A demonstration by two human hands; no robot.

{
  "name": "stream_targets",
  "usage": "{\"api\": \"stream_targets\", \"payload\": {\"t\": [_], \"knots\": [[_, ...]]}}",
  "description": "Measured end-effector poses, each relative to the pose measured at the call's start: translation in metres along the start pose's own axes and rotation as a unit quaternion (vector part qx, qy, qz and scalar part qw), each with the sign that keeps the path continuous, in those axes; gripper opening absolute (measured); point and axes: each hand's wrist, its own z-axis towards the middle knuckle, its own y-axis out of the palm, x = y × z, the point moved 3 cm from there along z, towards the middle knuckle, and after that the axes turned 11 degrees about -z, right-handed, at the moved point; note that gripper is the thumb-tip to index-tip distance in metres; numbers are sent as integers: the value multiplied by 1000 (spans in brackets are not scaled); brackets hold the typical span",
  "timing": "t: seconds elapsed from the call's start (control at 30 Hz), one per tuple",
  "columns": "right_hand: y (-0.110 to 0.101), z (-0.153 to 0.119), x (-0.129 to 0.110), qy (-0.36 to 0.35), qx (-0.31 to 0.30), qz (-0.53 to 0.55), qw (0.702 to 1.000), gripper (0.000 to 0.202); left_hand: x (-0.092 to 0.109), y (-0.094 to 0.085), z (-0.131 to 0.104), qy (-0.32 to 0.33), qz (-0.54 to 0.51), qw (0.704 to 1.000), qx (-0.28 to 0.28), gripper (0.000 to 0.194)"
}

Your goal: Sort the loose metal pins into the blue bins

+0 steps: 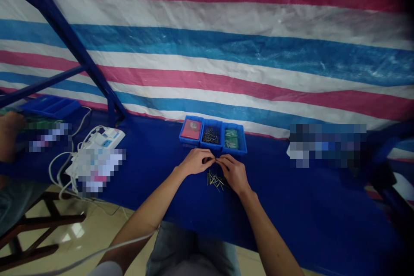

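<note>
head view shows our left hand (197,161) and right hand (234,172) meeting, any grasp unclear, binned screws (211,135) beyond, a loose pile (216,180) left below.

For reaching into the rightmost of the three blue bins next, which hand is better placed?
Probably the right hand: it is just in front of that bin, while the left hand is further left. Both hands meet, so either may be busy.
</note>
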Motion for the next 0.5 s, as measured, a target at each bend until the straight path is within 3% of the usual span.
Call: {"api": "stream_targets", "payload": {"t": [0.5], "knots": [[1, 6, -3, 24, -66, 19, 997, 23, 5, -1, -1, 9, -11, 1000, 7, 18]]}}
